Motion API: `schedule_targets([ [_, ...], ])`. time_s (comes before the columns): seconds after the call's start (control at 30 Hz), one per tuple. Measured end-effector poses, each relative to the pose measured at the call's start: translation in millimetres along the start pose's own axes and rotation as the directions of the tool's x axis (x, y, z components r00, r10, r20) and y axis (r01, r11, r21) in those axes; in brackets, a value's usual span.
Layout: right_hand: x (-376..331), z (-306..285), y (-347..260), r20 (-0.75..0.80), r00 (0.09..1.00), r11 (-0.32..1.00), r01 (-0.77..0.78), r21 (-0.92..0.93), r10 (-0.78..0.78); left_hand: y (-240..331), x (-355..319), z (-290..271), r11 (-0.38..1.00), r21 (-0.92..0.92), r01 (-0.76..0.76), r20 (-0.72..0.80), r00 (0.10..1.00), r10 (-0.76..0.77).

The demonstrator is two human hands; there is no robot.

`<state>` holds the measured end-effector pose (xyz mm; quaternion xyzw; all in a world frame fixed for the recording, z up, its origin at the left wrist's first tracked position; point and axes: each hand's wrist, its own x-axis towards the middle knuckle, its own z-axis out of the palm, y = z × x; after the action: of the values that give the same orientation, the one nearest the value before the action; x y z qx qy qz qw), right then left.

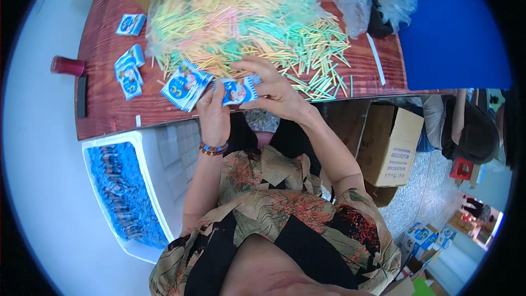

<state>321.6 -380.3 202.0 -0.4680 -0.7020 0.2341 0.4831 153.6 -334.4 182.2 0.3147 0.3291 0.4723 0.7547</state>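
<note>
My left hand (215,118), a beaded bracelet at its wrist, is closed with the thumb over the edge of a small blue-and-white packet (239,92). The fingers of my right hand (280,94) close on the right end of that same packet. A second, larger-looking blue-and-white packet (187,83) lies tilted right beside my left fingers; whether they touch it I cannot tell. Just beyond both hands spreads a big heap of thin pastel sticks (235,22), yellow, pink and green, partly inside a clear plastic bag.
More packets (129,77) and a flat blue-and-white box (131,24) lie left on the wooden table (104,107). A red cylinder (68,66) stands at its edge. Below left is a white foam box (147,172) of blue packets; cardboard boxes (392,148) stand right. A person (476,126) sits far right.
</note>
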Motion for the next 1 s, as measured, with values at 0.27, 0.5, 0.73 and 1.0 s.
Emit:
schedule_targets([
  [0.27,-4.4,-20.3,5.2,0.078,0.996,0.992,0.039,0.119,-0.048,-3.3,-2.2,-0.2,0.994,0.096,0.045,-0.009,0.999,-0.044],
  [0.5,21.3,-42.0,22.8,-0.185,0.93,0.873,-0.364,-0.324,0.319,8.7,-1.9,-4.0,0.999,-0.009,0.042,-0.068,0.997,-0.043],
  [0.73,40.5,-18.5,32.3,-0.187,0.978,0.503,-0.207,-0.839,0.091,15.4,3.3,-31.2,0.998,-0.069,0.011,-0.113,0.993,-0.019],
  [1.0,62.5,13.0,47.6,-0.139,0.984,0.339,-0.169,-0.925,0.111,21.0,6.4,-51.1,0.999,-0.054,-0.003,-0.09,0.996,-0.002],
])
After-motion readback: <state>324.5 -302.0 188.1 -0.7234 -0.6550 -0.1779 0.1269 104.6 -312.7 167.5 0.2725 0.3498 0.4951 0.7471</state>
